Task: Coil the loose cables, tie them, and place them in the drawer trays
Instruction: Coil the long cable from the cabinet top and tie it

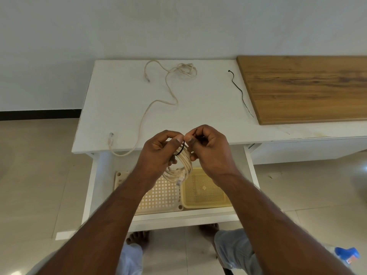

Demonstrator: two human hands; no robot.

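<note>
I hold a coiled cream cable (181,167) above the open drawer (178,217). My left hand (158,149) grips the coil from the left. A black tie (179,150) loops round the top of the coil, and my right hand (206,147) pinches its end. A clear plug hangs at the bottom of the coil. In the drawer lie a cream tray (158,197) on the left and a yellow tray (206,195) on the right. A second loose cream cable (158,100) sprawls over the white table (208,108), one end hanging off the front edge.
Another black tie (241,94) lies on the table beside a wooden board (307,88) at the right. My bare feet and knees are below the drawer. A blue bottle (348,255) lies on the tiled floor at lower right.
</note>
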